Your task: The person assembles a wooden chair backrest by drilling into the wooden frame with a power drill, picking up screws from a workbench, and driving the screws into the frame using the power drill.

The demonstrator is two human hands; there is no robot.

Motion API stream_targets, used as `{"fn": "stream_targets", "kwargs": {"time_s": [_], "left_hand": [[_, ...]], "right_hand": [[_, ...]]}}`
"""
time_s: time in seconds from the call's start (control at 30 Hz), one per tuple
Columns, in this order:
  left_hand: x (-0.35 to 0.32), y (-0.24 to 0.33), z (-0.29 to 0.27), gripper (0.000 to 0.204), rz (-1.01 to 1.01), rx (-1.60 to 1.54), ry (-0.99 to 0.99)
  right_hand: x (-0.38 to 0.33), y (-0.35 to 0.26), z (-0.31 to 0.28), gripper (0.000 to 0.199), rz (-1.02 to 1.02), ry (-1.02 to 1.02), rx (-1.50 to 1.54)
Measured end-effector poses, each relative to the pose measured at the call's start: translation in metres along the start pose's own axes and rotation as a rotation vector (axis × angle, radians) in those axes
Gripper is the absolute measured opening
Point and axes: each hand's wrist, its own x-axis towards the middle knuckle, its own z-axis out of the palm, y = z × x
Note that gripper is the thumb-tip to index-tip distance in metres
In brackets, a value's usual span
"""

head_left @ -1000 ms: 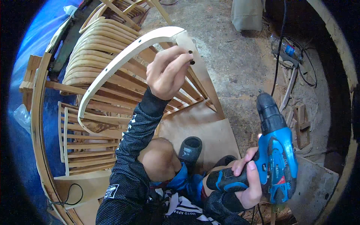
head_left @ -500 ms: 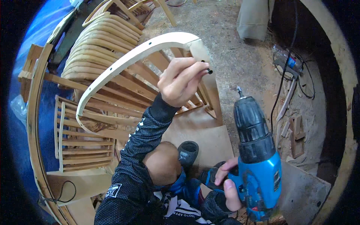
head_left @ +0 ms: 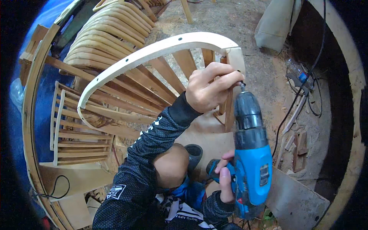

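Note:
A pale curved wooden chair back (head_left: 153, 46) with dark holes along its rim and several slats stands in front of me. My left hand (head_left: 211, 87) is closed at the right end of the rim, pinching a small dark screw (head_left: 240, 83) that the fingers mostly hide. A blue and black power drill (head_left: 253, 172) points away from me, its bit meeting the screw's head or very close to it. Around the drill's grip, my right hand (head_left: 225, 180) is closed.
Curved wooden parts (head_left: 109, 32) are stacked at the far left, with a slatted frame (head_left: 82, 134) below them. Wood scraps (head_left: 301, 149), a plastic bottle (head_left: 297, 71) and a black cable (head_left: 297, 101) lie on the right. A flat board (head_left: 297, 199) is near the drill.
The drill has moved up and left, bringing its bit to the screw. My left hand and the chair back appear further right in the view.

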Motion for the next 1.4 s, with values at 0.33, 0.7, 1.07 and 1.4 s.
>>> {"fn": "stream_targets", "kwargs": {"time_s": [0.33,0.7,1.07,1.4], "left_hand": [[-0.003,-0.004,0.0,0.023,-0.002,-0.029,0.019],[-0.006,-0.005,0.0,0.029,-0.005,-0.068,0.021],[0.002,-0.01,-0.012,0.03,0.07,-0.113,-0.119],[0.003,-0.001,-0.015,0.026,-0.128,-0.311,-0.231]], "right_hand": [[0.006,-0.032,0.007,0.031,0.203,0.068,0.004],[0.007,-0.038,0.004,0.031,0.287,0.031,0.037],[0.005,-0.057,-0.022,0.035,0.296,-0.04,-0.081],[-0.038,-0.068,-0.05,0.033,0.395,-0.035,-0.607]]}}
